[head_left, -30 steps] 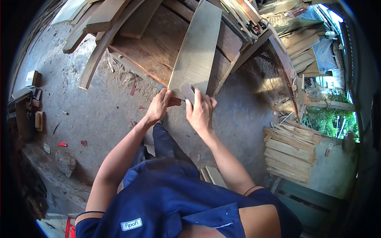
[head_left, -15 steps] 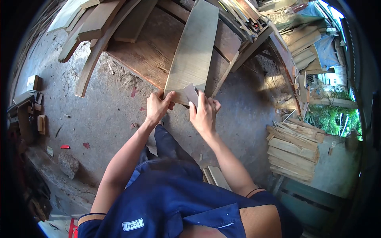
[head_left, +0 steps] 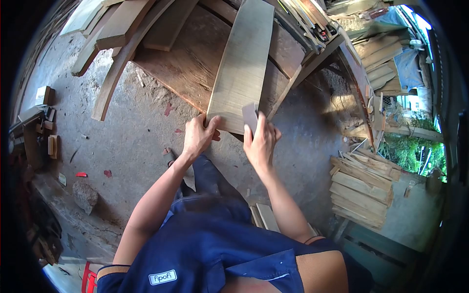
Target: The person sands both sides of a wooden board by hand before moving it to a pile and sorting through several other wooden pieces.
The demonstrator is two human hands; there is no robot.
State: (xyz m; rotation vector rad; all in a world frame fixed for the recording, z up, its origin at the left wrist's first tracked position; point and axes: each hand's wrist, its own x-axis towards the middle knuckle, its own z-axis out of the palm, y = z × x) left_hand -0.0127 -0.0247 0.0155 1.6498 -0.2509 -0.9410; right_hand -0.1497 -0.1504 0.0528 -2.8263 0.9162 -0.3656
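A long, pale wooden board [head_left: 242, 68] lies on the brown wooden bench top [head_left: 188, 63], its near end at the bench's front edge. My left hand [head_left: 199, 134] grips the near left corner of this board, thumb on top and fingers curled below. In my right hand [head_left: 261, 141] is a small greyish-brown piece of sandpaper [head_left: 249, 117], pinched between thumb and fingers. The sandpaper rests at the right part of the board's near end.
Several curved wooden pieces [head_left: 115, 73] jut over the bench's left side. Thin strips and tools [head_left: 312, 29] lie at the far right. Stacked planks [head_left: 361, 190] stand on the right; a stone [head_left: 85, 196] and wood blocks [head_left: 44, 95] sit on the concrete floor [head_left: 132, 156].
The sandpaper in my right hand has shifted right along the board's near end and now stands more upright. My left hand keeps its hold on the corner. The view has moved slightly.
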